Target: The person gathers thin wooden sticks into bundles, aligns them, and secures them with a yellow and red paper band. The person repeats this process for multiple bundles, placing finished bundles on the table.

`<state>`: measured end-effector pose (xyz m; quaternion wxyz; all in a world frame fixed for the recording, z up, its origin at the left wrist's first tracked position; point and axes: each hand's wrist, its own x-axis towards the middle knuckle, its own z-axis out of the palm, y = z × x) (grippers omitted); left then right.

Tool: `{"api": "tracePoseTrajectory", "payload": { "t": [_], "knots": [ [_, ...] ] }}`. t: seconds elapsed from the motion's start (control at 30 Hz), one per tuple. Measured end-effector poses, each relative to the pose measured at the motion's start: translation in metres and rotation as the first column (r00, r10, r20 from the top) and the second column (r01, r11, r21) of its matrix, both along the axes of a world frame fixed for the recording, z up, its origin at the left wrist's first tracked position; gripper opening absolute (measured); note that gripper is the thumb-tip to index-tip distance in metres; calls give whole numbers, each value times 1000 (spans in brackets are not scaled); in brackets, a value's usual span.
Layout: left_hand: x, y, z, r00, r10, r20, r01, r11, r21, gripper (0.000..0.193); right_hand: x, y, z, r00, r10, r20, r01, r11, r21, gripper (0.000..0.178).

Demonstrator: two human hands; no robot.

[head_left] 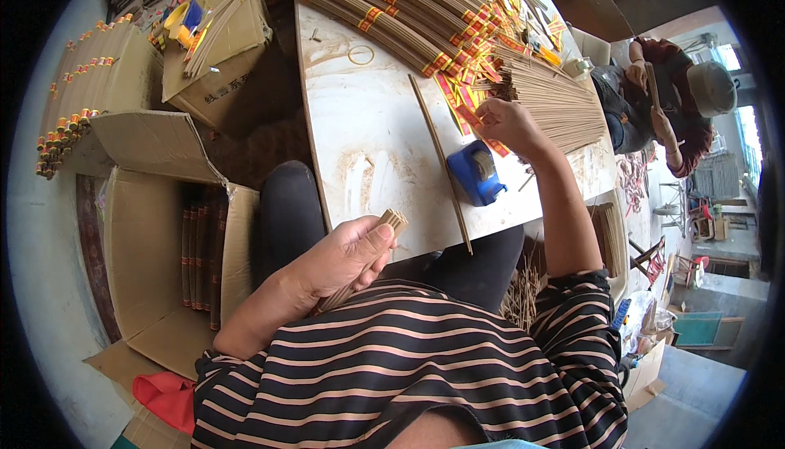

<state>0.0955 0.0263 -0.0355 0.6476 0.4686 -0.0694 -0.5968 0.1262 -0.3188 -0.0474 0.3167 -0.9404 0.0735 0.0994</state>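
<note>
Bundle of incense sticks (394,219) is sitting clenched in left hand (352,254) near white table's (343,130) edge, while right hand (511,126) is hovering by paper labels (450,99), its grip I cannot tell.

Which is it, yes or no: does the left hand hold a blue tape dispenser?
No, the left hand holds brown incense sticks; the blue tape dispenser rests on the table.

Left hand (360,249): covered the bundle's (395,219) middle; its lower end was lost behind wrist and shirt (425,334).
Right hand (509,128): fingertips were indistinct; whether they pinched the labels (455,102) could not be told.
Counter (352,130): far end was cut off by the top edge.
Open box (147,244): lay partly in shadow.
Co-worker (675,81): held something too small to identify.
</note>
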Motion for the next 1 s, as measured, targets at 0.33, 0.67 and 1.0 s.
{"api": "tracePoseTrajectory", "payload": {
  "t": [0.33, 0.67, 1.0],
  "knots": [
    [-19, -5, 22, 987, -10, 162, 5, 999, 33, 37, -99, 103, 88, 974, -126, -185, 210, 806, 553, 7],
    [-41, -13, 42, 976, -36, 215, 26, 998, 50, 35, -168, 155, 74, 961, -242, -131, 257, 616, 745, 15],
    [-51, -20, 49, 976, -73, 206, 70, 997, 24, 37, -170, 168, 67, 945, -324, -53, 246, 593, 767, 20]
  ]
}}
